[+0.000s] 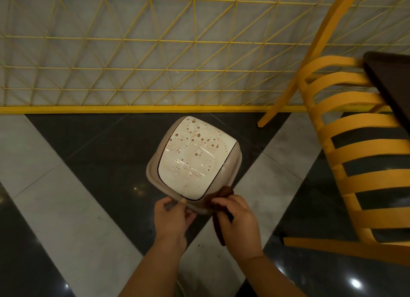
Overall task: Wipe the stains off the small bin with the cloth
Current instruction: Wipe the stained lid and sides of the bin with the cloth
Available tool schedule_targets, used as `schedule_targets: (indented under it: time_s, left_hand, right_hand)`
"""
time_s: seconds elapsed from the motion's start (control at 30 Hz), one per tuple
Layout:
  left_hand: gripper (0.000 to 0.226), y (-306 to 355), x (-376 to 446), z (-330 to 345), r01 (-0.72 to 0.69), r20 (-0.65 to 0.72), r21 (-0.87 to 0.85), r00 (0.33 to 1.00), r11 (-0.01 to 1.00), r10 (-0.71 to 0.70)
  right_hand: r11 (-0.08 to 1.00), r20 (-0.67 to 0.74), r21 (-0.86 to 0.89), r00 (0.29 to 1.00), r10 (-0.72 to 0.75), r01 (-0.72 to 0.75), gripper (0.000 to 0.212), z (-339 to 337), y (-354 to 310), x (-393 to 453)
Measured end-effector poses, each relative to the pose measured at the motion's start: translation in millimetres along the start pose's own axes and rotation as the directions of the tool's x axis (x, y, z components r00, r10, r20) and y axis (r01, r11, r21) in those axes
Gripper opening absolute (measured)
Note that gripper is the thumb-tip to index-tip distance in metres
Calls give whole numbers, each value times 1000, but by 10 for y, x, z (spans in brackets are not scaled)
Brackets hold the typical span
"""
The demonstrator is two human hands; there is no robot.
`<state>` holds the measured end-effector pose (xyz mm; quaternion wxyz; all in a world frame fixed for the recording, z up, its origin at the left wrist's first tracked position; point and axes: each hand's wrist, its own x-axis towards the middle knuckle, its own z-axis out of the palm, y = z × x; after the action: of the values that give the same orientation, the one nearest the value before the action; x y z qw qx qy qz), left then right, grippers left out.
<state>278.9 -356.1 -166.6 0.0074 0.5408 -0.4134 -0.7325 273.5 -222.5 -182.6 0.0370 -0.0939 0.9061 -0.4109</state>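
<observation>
A small beige bin [233,161] stands on the floor below me, seen from above. Its cream swing lid [195,159] is speckled with many brown stains, densest toward the far edge. My left hand [173,219] grips the bin's near rim, thumb on top. My right hand [239,221] holds a dark brown cloth [224,194] pressed against the near right corner of the rim, beside the lid's edge. A strip of the cloth hangs down under that hand.
A yellow slatted chair [355,163] stands close on the right, with a dark table edge [390,83] above it. A yellow wire-grid partition [155,52] runs along the far side just behind the bin. The floor has black and pale grey tiles.
</observation>
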Motion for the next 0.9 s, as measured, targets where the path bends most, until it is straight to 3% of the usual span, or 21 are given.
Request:
schedule_targets:
  time_s: [0.07,0.17,0.3,0.5,0.7,0.9]
  left_hand:
    - [29,8,-4,-7,2,4,4,1000,1000,-2]
    - [30,17,20,-19,11,4,6,1000,1000,-11]
    - [29,14,46,-8,25,-13,16,1000,1000,-25]
    - [36,89,128,-80,0,-23,-6,1000,1000,-1]
    - [40,138,72,-202,-8,-35,15,999,1000,8]
    - [42,55,-35,-136,52,62,72,996,996,-56]
  right_hand:
    - [998,-61,59,998,29,-25,37,-74,-36,92]
    - [971,-158,181,970,184,-155,34,-234,-128,420]
    - [947,-176,243,950,258,-212,32,-193,-231,503]
    - [988,47,66,989,138,-141,32,78,-89,-88]
    - [914,-140,213,915,378,-345,28,-171,7,227]
    - [923,-47,23,922,384,-383,34,-123,21,527]
